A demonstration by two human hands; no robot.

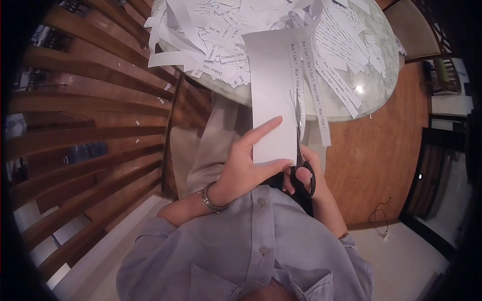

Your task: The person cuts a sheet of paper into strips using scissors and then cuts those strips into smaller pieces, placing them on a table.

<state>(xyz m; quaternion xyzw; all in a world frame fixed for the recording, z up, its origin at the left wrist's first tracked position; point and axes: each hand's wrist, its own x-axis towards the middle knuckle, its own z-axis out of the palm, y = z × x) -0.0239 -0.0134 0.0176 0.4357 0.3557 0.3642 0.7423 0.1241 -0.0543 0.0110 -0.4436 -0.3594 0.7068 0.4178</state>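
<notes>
A sheet of paper (271, 90) with a printed "Buy 1 Get 1" column along its right edge is gripped by my left hand (248, 160), thumb and fingers closed on its lower part. My right hand (307, 168) has its fingers through the black handles of a pair of scissors (310, 181). The scissor blades point away from me and lie along the sheet's right edge, at the printed column. Right beside the sheet, a narrow printed strip (320, 113) hangs past the table edge.
The round marble table (241, 93) carries piles of cut slips (233, 30), some reading "Diskon 10%", and long printed strips (336, 75) on the right. Wooden slats (95, 105) stand at left. A chair (414, 27) is at upper right; a cable (379, 215) lies on the floor.
</notes>
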